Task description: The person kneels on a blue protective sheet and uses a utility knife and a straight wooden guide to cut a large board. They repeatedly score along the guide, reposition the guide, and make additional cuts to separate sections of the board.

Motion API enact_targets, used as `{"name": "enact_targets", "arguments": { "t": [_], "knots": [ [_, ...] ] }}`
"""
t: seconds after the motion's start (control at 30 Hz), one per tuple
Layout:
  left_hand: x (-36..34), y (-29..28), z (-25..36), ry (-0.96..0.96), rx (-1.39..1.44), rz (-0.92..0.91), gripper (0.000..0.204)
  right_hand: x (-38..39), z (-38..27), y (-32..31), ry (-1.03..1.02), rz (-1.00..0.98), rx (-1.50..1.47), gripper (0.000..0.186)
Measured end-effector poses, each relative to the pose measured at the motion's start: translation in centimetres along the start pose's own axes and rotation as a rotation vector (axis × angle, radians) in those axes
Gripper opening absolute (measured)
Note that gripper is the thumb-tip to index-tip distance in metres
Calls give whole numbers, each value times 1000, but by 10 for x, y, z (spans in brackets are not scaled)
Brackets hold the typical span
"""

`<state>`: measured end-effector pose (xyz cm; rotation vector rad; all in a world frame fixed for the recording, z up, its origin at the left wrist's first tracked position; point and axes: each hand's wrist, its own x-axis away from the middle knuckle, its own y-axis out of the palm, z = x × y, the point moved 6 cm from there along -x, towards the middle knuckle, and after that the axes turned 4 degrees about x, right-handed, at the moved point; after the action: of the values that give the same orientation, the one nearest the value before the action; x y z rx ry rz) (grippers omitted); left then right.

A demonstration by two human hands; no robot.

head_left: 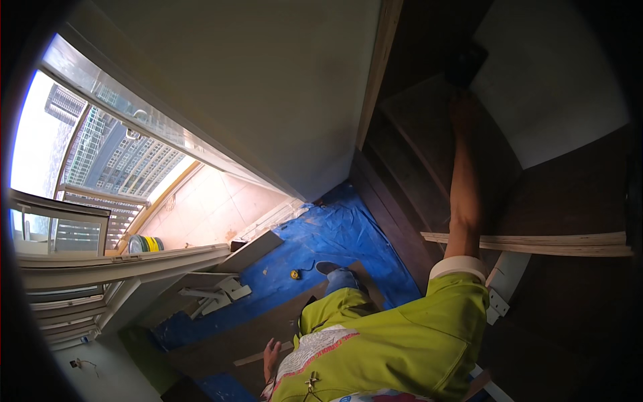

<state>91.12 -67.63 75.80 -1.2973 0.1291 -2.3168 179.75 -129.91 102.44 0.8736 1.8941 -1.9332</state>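
My right hand (463, 107) is stretched far up along a dark wooden stair step (429, 127), arm fully extended. It sits in shadow, so I cannot tell whether the fingers are spread or closed, or whether they grip anything. A dark object (467, 61) lies just above that hand on the step; too dim to name it or to say if they touch.

My left hand (270, 354) hangs low beside my yellow-green shirt (402, 335), fingers loosely apart, holding nothing, hovering over a thin wooden strip (258, 357) that lies on a brown board (248, 335).

The board rests on blue plastic sheeting (335, 234) covering the floor at the foot of the stairs. A small yellow tape measure (295, 274) sits on the sheeting, well apart from both hands. A pale plywood plank (536, 244) crosses the stairs near my right elbow, with a white bracket (499, 303) just below it. More white brackets (218, 293) lie by the balcony door frame (134, 264) at the left edge of the sheeting.
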Motion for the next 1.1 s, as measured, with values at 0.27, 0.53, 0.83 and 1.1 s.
{"name": "enact_targets", "arguments": {
  "t": [0.27, 0.53, 0.83, 1.1],
  "knots": [
    [1, 7, -2, -18, 13, -18, 74, -3, 1, 7, 48, -19, 1, 47],
    [3, 8, 0, -23, 46, -13, 74, -3, 3, 7, 78, -10, -16, 47],
    [6, 5, -2, -21, 52, -8, 73, -2, 6, 14, 44, 18, 14, 51],
    [3, 8, -10, -2, 9, 2, 69, -1, 6, 10, 44, 31, 36, 48]
  ]
}}
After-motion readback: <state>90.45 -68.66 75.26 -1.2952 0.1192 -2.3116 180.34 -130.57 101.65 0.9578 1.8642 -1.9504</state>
